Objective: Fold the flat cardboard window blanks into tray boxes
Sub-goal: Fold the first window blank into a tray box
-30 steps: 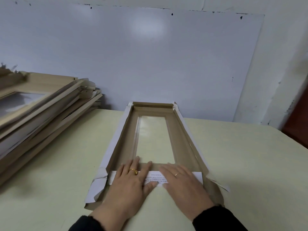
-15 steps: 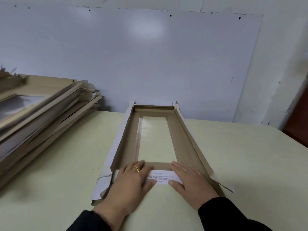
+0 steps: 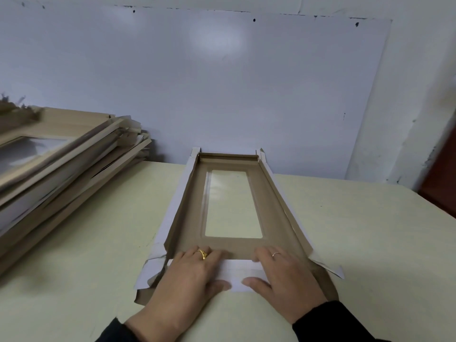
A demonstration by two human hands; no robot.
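The long brown cardboard window blank with a clear rectangular film pane (image 3: 232, 206) lies in the lower centre of the frame on the pale yellow-green tabletop (image 3: 370, 230), running away from the person toward the wall. Its far end wall and both long side walls stand partly raised, showing their white outer faces, and loose white corner tabs splay out at the lower left and lower right. The near white end flap (image 3: 240, 274) is folded over onto the brown floor, just below the pane.

The step in hand looks like creasing and seating this near end flap. To do it well, I judge the pressure should run evenly along the whole fold line, out to both corners, with the corner tabs tucked inside the end wall before the flap is locked down; otherwise the side walls are likely to spring back open. The film pane is best kept free of pressure so it does not buckle.

The left hand (image 3: 190, 275), wearing a gold ring, lies flat on the left part of the flap, fingers straight and close together, tips reaching the brown floor, thumb stretched toward the centre. The right hand (image 3: 286, 277), with a thin ring, mirrors it on the right part, fingers extended and pressing down, thumb pointing inward. Neither hand curls round anything; both press palm-down.

In the left of the frame, a leaning stack of flat brown-and-white cardboard blanks (image 3: 61, 164) rests on the table, well apart from the hands. Behind stands a large glossy white wall panel (image 3: 222, 82).
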